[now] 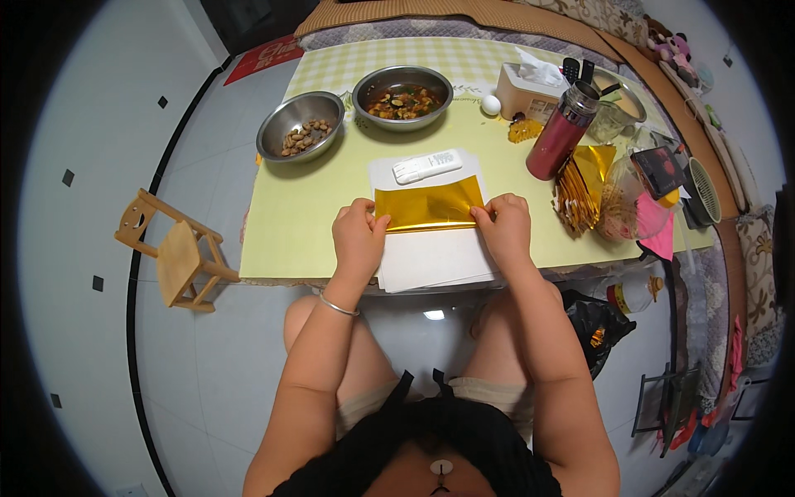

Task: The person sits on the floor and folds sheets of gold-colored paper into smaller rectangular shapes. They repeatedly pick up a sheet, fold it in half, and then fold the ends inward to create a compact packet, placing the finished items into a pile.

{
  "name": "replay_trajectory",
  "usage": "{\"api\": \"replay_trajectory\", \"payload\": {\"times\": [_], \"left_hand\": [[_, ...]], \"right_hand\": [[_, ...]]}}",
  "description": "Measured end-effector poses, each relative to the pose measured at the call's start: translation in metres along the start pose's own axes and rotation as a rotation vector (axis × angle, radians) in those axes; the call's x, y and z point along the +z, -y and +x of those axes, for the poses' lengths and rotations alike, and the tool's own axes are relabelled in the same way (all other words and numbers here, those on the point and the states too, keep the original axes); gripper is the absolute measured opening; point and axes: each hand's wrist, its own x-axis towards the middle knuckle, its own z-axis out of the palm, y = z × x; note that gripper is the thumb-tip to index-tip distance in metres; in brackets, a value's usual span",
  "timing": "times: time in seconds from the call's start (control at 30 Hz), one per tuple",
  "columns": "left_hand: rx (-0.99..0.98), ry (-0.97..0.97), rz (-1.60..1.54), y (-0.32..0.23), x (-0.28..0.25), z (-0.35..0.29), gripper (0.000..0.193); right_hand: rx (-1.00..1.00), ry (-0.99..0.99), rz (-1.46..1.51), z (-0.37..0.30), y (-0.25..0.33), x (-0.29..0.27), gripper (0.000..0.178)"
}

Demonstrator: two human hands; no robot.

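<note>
A shiny gold foil sheet (429,205), folded into a wide strip, is stretched between my two hands. My left hand (358,232) pinches its left end between thumb and fingers. At the right end my right hand (507,225) grips it the same way. Beneath the foil lie white paper sheets (435,263), reaching to the table's front edge. A flat white plastic device (426,166) rests on the paper just beyond the foil. To the right, a bundle of folded gold foil pieces (575,199) leans next to a clear plastic container (625,199).
Two metal bowls, one with nuts (273,128) and one with food in liquid (360,103), stand at the far left. A red thermos (563,137), a tissue box (522,95) and a white egg (491,105) are far right. A wooden chair (182,257) stands left of the table.
</note>
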Motion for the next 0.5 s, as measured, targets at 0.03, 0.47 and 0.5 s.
{"api": "replay_trajectory", "payload": {"times": [0.03,0.47,0.5], "left_hand": [[-0.010,0.002,0.021,-0.002,0.000,0.000,0.029],[0.181,-0.110,0.233,-0.005,0.002,0.000,0.033],[0.241,-0.161,0.316,-0.015,-0.001,0.000,0.033]], "right_hand": [[0.002,-0.001,-0.014,0.000,0.001,0.000,0.026],[-0.010,0.009,-0.110,0.002,0.005,0.001,0.023],[-0.010,0.008,-0.116,0.001,0.004,0.001,0.023]]}}
